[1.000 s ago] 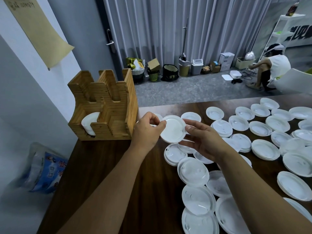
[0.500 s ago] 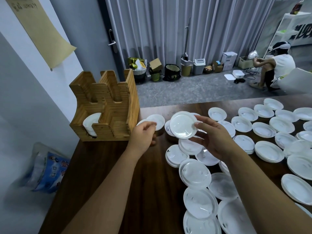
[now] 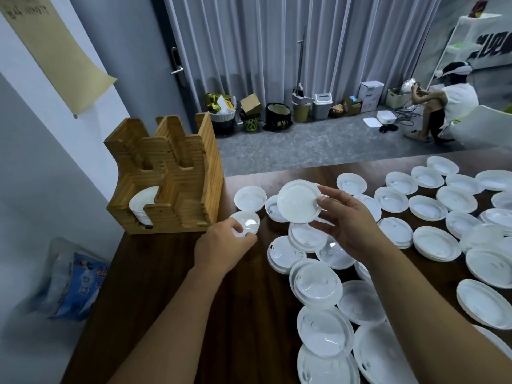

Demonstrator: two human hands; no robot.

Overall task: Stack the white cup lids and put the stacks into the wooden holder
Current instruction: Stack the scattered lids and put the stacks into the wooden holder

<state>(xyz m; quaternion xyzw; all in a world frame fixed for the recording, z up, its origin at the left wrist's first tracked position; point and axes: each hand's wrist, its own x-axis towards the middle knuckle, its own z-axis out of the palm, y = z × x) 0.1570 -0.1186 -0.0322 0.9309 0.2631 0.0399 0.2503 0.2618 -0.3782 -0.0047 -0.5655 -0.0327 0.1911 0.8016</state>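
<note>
Our left hand (image 3: 221, 246) sits low at centre-left of the frame, its fingers curled onto the near edge of a white lid (image 3: 247, 223) that lies on the dark worktop (image 3: 155, 286) just right of the wooden holder (image 3: 169, 178). We see that holder standing upright at the worktop's upper-left corner, with one stack of lids (image 3: 141, 205) already lodged on edge in its front left slot; the other slots we cannot see into. Moving right, our right hand (image 3: 347, 221) is raised at mid-frame and pinches a lid stack (image 3: 299, 202) by its rim between thumb and fingers, the round face tilted toward us; how many lids it holds we cannot tell. Below and right of it, loose lids (image 3: 318, 286) cover the worktop, some overlapping, some in low piles, spreading to the right edge of the frame. Off the worktop at lower left a blue and white plastic bag (image 3: 74, 284) lies on the floor. At upper right a person (image 3: 448, 106) crouches near grey curtains (image 3: 277, 45).
</note>
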